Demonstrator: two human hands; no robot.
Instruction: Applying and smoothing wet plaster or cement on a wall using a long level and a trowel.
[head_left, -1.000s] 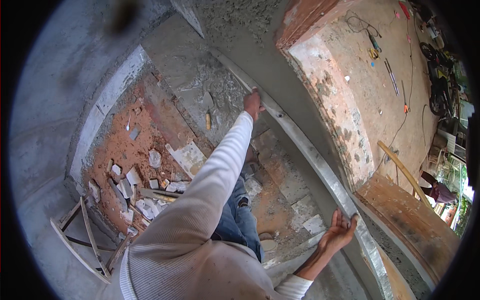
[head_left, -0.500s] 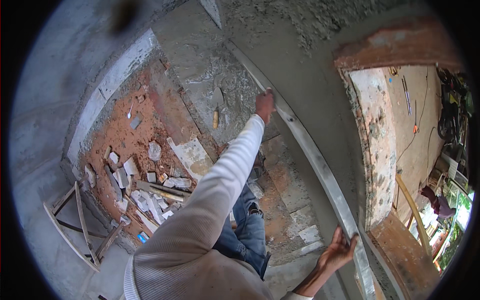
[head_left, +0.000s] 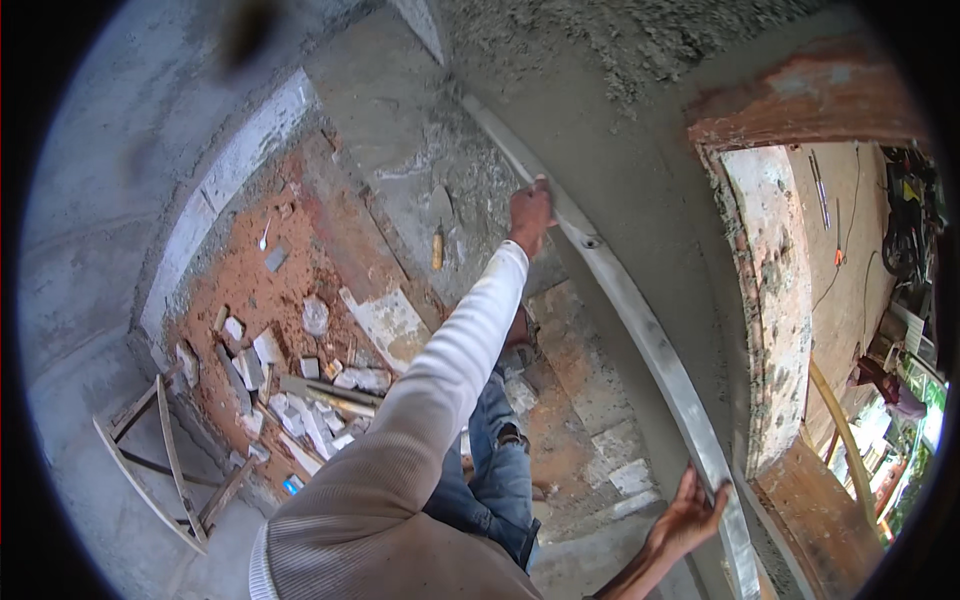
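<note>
Both my hands are on the long metal straightedge, which runs in a curved line from upper centre of the frame down to the lower right edge, lying flat against the grey plastered wall.

Left hand, upper centre: arm fully stretched out in a white sleeve, fingers curled over the straightedge's near edge, gripping it. Thumb position hidden, can't tell.

Right hand, lower right: palm facing the straightedge, fingers spread wide and pressed against its edge near the bottom end. It looks more like pushing than clamping; I can't tell whether any finger wraps behind.

To the right of the straightedge is a doorway opening with a rough brick-and-mortar jamb. Through it I can see an outside floor with cables and a few tools.

Below me, left of centre: a red-brown floor littered with broken tile pieces and wood scraps. A small tool with a wooden handle lies on the grey cement patch, just left of my left forearm and apart from it. A wooden frame sits at lower left. My jeans-clad legs show at bottom centre.
</note>
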